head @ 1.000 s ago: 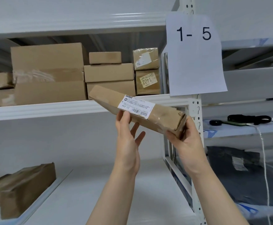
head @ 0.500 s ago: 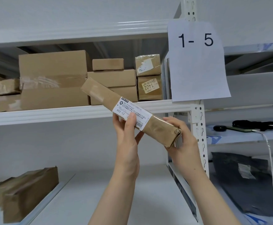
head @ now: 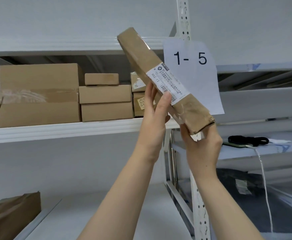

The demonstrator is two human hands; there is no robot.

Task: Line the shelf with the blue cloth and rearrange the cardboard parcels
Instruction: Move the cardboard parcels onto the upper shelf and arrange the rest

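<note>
Our left hand [head: 156, 122] grips the long cardboard parcel [head: 147, 66] at its middle, with the thumb on the white label [head: 167, 85] and the fingers behind. Our right hand [head: 201, 148] curls round its lower end. We hold the parcel tilted in the air, upper end to the left, before the right end of the middle shelf [head: 55, 131], where stacked boxes [head: 105, 103] sit, and partly across the "1- 5" sign [head: 202, 84].
</note>
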